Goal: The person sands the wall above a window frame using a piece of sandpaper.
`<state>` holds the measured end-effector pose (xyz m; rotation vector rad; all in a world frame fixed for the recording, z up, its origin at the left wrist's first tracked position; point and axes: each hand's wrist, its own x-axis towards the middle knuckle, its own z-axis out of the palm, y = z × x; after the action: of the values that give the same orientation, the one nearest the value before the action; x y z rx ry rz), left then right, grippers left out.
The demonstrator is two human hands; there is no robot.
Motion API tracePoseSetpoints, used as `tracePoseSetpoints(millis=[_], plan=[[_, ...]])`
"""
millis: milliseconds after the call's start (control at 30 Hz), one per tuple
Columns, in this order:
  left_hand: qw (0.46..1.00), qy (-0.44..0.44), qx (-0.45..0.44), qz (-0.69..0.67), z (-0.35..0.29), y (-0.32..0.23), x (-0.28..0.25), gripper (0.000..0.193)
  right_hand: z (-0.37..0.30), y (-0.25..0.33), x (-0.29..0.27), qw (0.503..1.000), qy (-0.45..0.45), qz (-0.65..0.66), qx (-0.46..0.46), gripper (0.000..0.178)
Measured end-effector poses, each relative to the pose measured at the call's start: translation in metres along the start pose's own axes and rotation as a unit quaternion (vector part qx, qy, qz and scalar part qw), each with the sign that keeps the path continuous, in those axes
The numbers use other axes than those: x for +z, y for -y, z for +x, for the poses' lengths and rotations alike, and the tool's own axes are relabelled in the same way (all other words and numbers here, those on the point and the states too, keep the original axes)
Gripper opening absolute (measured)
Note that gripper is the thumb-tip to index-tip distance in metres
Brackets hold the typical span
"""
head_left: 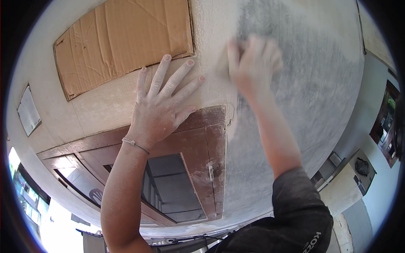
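Note:
My left hand (158, 101), coated in pale dust, lies spread on the wall between the cardboard sheet (126, 36) and the brown wooden frame (168, 126). Its fingertips reach the cardboard's lower edge. Higher and to the right, my right hand (255, 63) is smeared by motion, fingers curled over a tan, block-like pad (223, 65) held at the wall (303, 84). Blur hides the pad's exact kind. Around that hand the wall changes from cream-white to rough dark grey, with pale streaks.
Below the left hand, the wooden frame holds dark glass panes (173, 185) and a small pale latch (211, 173). A white framed panel (29, 110) hangs at far left. On the right are a cabinet (350, 181) with things on it and a window (386, 122).

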<state>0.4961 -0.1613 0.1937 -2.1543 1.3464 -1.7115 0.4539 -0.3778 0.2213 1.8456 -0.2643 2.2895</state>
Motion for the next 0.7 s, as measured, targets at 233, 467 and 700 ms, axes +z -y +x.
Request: tracePoseSetpoints(millis=[233,467,700], plan=[[1.000,0.009,-0.007,-0.016,0.005,-0.006,0.002,0.062,-0.018,-0.014,-0.011,0.997,-0.009,0.008,-0.073,0.037],[1.000,0.008,-0.006,0.001,0.005,-0.004,-0.003,0.063,-0.030,-0.010,-0.013,0.999,0.013,0.039,-0.007,0.032],[1.000,0.013,-0.023,0.000,0.010,-0.013,-0.003,0.064,-0.047,-0.024,-0.027,0.995,0.028,0.066,-0.071,0.026]])
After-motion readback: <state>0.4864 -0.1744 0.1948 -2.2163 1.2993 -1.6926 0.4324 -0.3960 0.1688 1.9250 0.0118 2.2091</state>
